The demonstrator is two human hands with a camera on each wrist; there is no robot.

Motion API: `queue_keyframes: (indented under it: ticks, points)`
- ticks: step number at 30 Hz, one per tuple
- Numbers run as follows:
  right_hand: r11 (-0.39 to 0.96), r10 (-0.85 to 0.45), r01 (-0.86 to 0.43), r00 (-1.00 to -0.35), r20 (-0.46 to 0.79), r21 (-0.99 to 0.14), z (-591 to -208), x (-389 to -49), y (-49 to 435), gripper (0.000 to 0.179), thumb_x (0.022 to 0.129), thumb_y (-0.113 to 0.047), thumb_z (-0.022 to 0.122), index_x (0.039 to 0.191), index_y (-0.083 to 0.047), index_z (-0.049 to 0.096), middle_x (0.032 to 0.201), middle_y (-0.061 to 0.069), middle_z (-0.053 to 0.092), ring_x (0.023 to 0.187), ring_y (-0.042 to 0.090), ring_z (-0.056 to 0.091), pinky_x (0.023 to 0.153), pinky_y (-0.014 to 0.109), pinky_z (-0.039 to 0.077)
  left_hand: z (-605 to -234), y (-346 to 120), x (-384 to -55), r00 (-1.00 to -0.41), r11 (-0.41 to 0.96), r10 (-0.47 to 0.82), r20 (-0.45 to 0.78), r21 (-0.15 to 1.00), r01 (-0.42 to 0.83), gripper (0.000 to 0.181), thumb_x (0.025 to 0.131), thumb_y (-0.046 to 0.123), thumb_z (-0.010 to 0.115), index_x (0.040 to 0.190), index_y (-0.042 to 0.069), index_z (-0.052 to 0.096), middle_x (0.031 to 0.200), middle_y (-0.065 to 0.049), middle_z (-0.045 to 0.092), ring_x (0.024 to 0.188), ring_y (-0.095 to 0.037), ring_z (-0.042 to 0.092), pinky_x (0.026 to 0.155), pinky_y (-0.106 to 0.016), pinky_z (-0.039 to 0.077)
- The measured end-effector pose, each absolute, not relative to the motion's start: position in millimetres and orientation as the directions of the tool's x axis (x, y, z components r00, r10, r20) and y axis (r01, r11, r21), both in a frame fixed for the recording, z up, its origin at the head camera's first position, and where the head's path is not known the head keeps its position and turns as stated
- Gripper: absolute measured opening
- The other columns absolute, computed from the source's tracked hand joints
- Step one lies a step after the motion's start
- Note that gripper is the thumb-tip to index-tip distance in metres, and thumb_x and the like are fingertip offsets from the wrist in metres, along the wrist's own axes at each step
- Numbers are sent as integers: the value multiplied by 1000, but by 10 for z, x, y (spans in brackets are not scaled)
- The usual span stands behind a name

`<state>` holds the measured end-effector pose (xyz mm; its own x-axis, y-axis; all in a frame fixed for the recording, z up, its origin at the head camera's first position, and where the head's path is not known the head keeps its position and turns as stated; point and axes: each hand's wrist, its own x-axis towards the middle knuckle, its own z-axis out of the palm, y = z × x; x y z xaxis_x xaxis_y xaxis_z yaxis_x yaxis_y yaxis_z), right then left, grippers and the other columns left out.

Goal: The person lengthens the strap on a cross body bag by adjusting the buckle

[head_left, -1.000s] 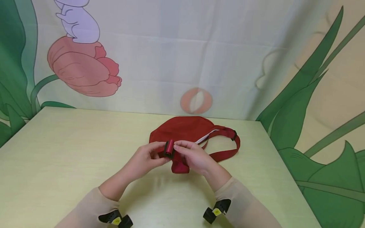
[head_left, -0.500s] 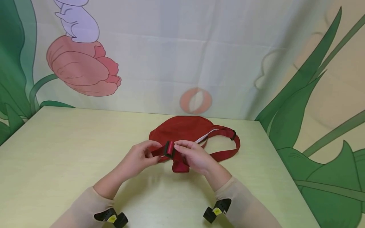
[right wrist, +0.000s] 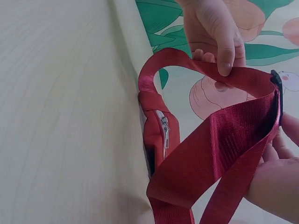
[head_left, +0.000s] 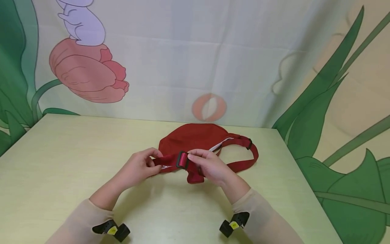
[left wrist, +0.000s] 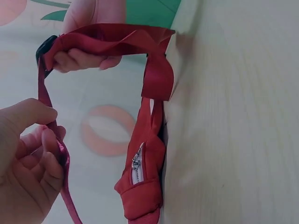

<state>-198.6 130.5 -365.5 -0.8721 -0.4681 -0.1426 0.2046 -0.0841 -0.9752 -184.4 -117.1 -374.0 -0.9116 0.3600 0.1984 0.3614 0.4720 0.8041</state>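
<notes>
A red waist bag point(head_left: 192, 137) lies on the table, its webbing strap point(head_left: 166, 160) raised in front of it. The black slider buckle point(head_left: 182, 160) sits on that strap between the two hands. My left hand point(head_left: 138, 168) pinches the strap left of the buckle, thumb against fingers; the left wrist view shows the strap point(left wrist: 52, 123) between them. My right hand point(head_left: 210, 167) pinches the strap just at the right side of the buckle. A folded loop of strap hangs below the right fingers. In the right wrist view the bag's zipper point(right wrist: 164, 128) shows.
The pale table point(head_left: 76, 152) extends around the bag. Another strap loop point(head_left: 254, 156) with a second black adjuster point(head_left: 250, 144) lies to the right. A printed cloth backdrop point(head_left: 164, 61) hangs behind the table's far edge.
My left hand has slid left along the strap, away from the buckle, and more strap shows between them. The right hand stays almost in place, and the buckle has turned flatter toward the head view.
</notes>
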Motion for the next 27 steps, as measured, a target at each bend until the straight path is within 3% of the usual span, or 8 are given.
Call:
queue_keyframes:
  ticks: [6,15,19,22,26,27]
  points:
    - [8,-403,190,-898,-177,-982,-3705,-1998,1330,23,94,-15,55,112,-2,59,97,5,63,85,17,61,76,29,49,-3781,-1309,-1888,-907,536,364,212,749,390,23,79,2,70,100,5,60,79,-2,55,65,-16,50,54,-25,44]
    - [222,-397,75,-904,-160,-972,-3774,-2011,1283,30,92,-25,58,116,-8,62,104,6,63,90,20,58,75,31,47,-3757,-1380,-1901,-889,670,389,239,589,452,31,72,11,80,97,7,62,85,-2,53,76,-17,49,61,-29,46]
    - [292,-388,53,-906,-169,-955,-3832,-2012,1229,30,91,-27,60,114,-8,63,102,4,63,90,18,56,74,30,46,-3711,-1334,-1807,-884,780,369,288,422,463,53,70,17,82,115,2,59,98,-11,52,73,-18,53,60,-29,49]
    - [325,-373,45,-912,-172,-945,-3877,-2003,1191,28,91,-27,60,112,-8,63,99,3,63,88,18,56,74,30,46,-3662,-1201,-1667,-847,802,401,349,312,509,73,69,24,84,131,3,50,113,-15,49,71,-19,58,58,-29,50]
    - [303,-393,15,-909,-139,-953,-3898,-1985,1147,28,92,-25,59,111,-5,63,99,3,64,89,16,56,77,29,44,-3630,-956,-1542,-790,697,493,364,378,609,76,72,23,81,137,4,44,128,-14,48,69,-14,59,62,-27,49]
    - [291,-405,4,-905,-127,-957,-3896,-1982,1139,28,92,-24,59,110,-4,63,100,3,64,89,15,56,78,28,44,-3636,-909,-1532,-781,669,510,361,404,624,74,74,21,80,136,4,45,129,-13,49,76,-13,61,66,-27,50]
